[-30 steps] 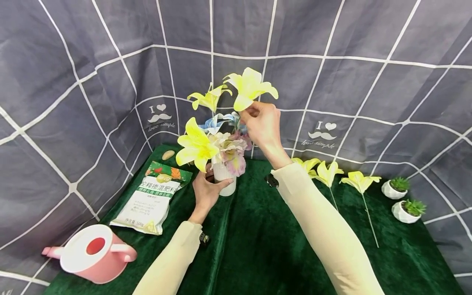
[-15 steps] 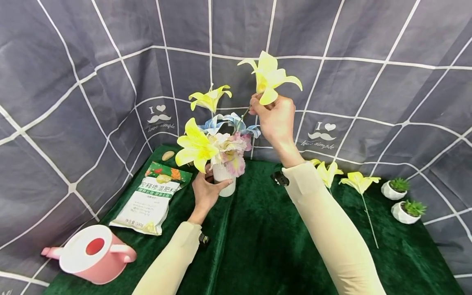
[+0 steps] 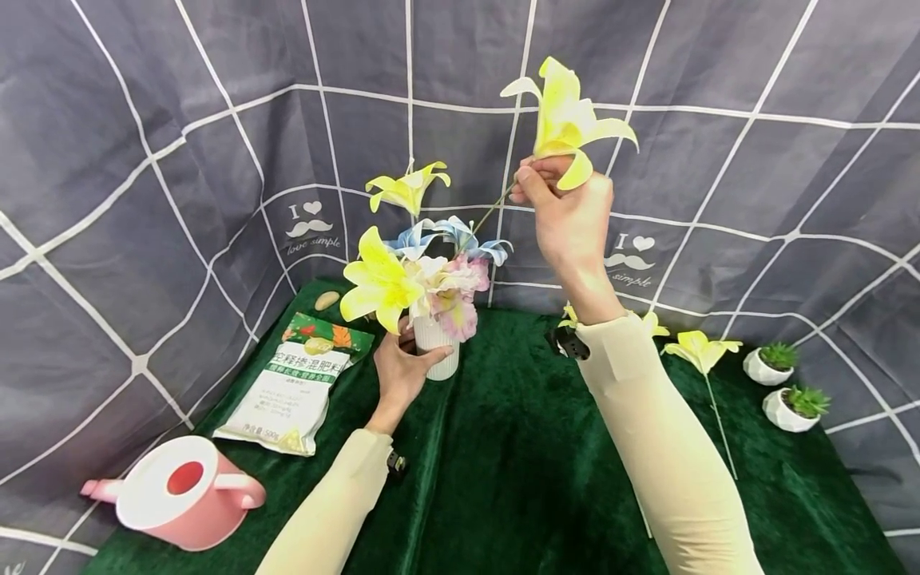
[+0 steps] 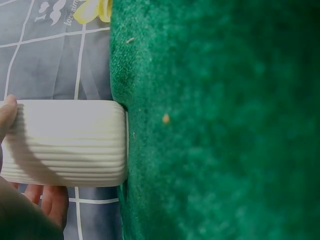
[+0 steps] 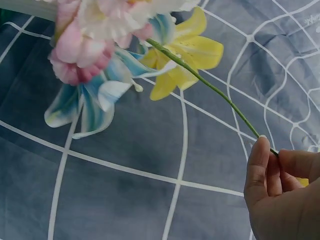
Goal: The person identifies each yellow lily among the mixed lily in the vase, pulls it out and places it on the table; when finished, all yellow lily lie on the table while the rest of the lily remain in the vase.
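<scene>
My left hand (image 3: pixel 402 369) grips a white ribbed vase (image 3: pixel 440 351), its thumb across the front. In the left wrist view the vase (image 4: pixel 70 142) stands on the green cloth, fingers and thumb on either side. My right hand (image 3: pixel 571 220) pinches the stem of a yellow lily (image 3: pixel 564 120) just under the bloom, up and right of the vase. That green stem (image 5: pixel 205 82) slants down into the bouquet, its lower end hidden among the petals. Pink and white flowers (image 3: pixel 453 291), blue flowers (image 3: pixel 460 231) and two more yellow lilies (image 3: pixel 381 279) fill the vase.
A pink watering can (image 3: pixel 190 503) and a fertilizer bag (image 3: pixel 295 391) lie left on the green cloth (image 3: pixel 517 463). To the right are loose yellow lilies (image 3: pixel 700 351), partly behind my right arm, and two small potted succulents (image 3: pixel 771 367). A grey checked curtain stands behind.
My right hand has moved up and to the right with the yellow lily, and more of its stem shows above the bouquet. My left hand stays on the vase.
</scene>
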Tool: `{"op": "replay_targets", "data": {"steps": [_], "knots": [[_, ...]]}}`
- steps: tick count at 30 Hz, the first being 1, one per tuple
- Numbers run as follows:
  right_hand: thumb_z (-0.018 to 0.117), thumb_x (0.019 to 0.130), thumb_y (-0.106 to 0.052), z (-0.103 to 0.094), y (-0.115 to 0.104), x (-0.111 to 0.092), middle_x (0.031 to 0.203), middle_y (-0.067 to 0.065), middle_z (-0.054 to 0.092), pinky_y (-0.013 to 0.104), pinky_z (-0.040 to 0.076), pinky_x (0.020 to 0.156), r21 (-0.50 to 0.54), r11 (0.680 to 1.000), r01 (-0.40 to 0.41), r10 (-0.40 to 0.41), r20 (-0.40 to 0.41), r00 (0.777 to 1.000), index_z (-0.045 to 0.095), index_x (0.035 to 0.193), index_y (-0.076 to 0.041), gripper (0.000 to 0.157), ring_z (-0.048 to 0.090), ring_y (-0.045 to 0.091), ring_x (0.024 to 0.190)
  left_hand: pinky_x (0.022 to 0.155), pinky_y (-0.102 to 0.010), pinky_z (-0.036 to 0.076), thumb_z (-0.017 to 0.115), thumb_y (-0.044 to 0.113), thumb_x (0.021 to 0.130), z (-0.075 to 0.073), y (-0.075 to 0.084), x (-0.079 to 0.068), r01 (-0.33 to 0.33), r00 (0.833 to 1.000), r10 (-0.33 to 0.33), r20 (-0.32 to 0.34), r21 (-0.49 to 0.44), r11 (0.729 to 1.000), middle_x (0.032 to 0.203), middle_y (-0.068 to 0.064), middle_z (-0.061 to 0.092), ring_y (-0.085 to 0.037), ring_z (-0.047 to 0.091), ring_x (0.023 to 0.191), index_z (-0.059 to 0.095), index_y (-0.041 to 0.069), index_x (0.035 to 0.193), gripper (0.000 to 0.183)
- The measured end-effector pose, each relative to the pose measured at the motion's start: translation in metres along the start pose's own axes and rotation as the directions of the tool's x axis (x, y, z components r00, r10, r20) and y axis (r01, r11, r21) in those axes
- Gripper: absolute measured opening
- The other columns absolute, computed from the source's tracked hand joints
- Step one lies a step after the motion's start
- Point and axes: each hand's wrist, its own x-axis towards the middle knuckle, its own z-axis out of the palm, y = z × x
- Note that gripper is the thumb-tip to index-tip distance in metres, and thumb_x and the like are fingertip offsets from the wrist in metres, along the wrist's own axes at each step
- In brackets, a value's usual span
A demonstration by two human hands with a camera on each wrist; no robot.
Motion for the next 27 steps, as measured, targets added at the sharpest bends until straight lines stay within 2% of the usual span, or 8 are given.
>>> {"op": "replay_targets", "data": {"steps": [5,12,18,23,27], "knots": [[0.071,0.088,0.001,-0.008,-0.008,0.001,0.087,0.006,0.071,0.023,0.06,0.07,0.079,0.997,0.002,0.001,-0.032,0.999,0.074,0.085,0.003,0.005,0.068,0.012,0.064,0.093,-0.047,0.059,0.095,0.03,0.067,0.002,-0.002,-0.001,0.01,1.0,-0.01,0.004,-0.014,1.0,0.119,-0.011,0.069,-0.028,0.068,0.107,0.061,0.012,0.13,0.074],[0.072,0.085,0.005,-0.019,-0.028,-0.002,0.082,0.007,0.069,0.026,0.06,0.069,0.19,0.982,0.018,-0.002,-0.084,0.996,0.074,0.08,-0.001,0.009,0.068,0.015,0.063,0.092,-0.047,0.059,0.095,0.03,0.067,0.003,-0.002,-0.001,0.005,1.0,-0.005,0.006,-0.011,1.0,0.117,-0.011,0.069,-0.028,0.068,0.106,0.061,0.012,0.13,0.073],[0.073,0.083,0.009,-0.029,-0.042,-0.002,0.075,0.009,0.069,0.027,0.06,0.066,0.292,0.955,0.058,-0.024,-0.12,0.993,0.072,0.079,0.005,0.006,0.067,0.017,0.059,0.09,-0.047,0.059,0.094,0.034,0.068,0.001,0.0,0.001,-0.019,1.0,0.019,0.006,0.024,1.0,0.115,-0.011,0.071,-0.027,0.071,0.102,0.061,0.013,0.13,0.073],[0.074,0.081,0.012,-0.042,-0.047,-0.001,0.07,0.012,0.071,0.028,0.059,0.064,0.362,0.927,0.102,-0.044,-0.165,0.985,0.071,0.081,0.01,0.003,0.067,0.021,0.057,0.091,-0.046,0.059,0.094,0.034,0.069,0.0,0.0,0.002,-0.009,1.0,0.009,0.009,0.027,1.0,0.117,-0.01,0.071,-0.026,0.071,0.103,0.06,0.013,0.131,0.074],[0.076,0.079,0.013,-0.058,-0.048,-0.001,0.073,0.016,0.071,0.031,0.06,0.064,0.422,0.897,0.128,-0.042,-0.207,0.977,0.068,0.082,0.014,0.008,0.066,0.024,0.057,0.093,-0.046,0.058,0.094,0.033,0.069,0.0,-0.002,0.0,0.004,1.0,-0.004,0.007,0.031,1.0,0.115,-0.011,0.07,-0.027,0.069,0.105,0.06,0.014,0.133,0.075]]}}
